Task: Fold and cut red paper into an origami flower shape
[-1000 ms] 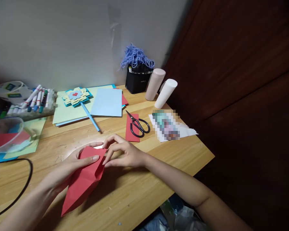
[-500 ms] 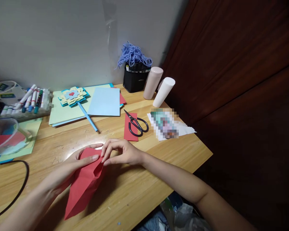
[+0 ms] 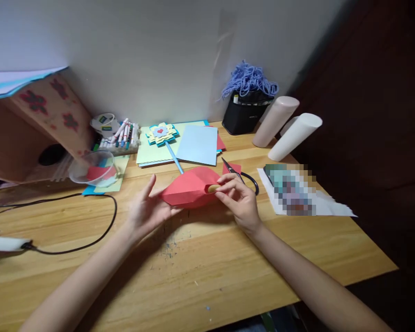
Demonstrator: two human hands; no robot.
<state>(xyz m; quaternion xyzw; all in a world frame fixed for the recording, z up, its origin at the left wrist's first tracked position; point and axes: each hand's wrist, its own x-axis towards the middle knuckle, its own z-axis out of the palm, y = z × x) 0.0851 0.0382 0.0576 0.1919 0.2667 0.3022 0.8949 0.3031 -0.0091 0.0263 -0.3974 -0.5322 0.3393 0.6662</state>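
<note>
A folded red paper shape (image 3: 190,186), puffed out and lying sideways, is held above the wooden table. Its left tip rests on my left hand (image 3: 150,210), whose thumb points up, away from the paper, with the fingers spread under it. My right hand (image 3: 240,200) pinches the right end of the paper, where a small opening shows a yellowish-brown inside. Just behind my right hand lie black-handled scissors (image 3: 230,167) on a red paper piece (image 3: 234,168), partly hidden by the hand.
Coloured paper sheets (image 3: 198,145) and a paper flower (image 3: 161,133) on a blue stick lie behind. Markers (image 3: 122,133), a clear bowl (image 3: 91,171) and a black cable (image 3: 115,216) are left; two bottles (image 3: 293,137), a black pen case (image 3: 244,115) and white paper (image 3: 273,196) right.
The view has swung left. The red paper has turned from upright to sideways and looks fuller. My left thumb has come off it, and my right hand now pinches its right end.
</note>
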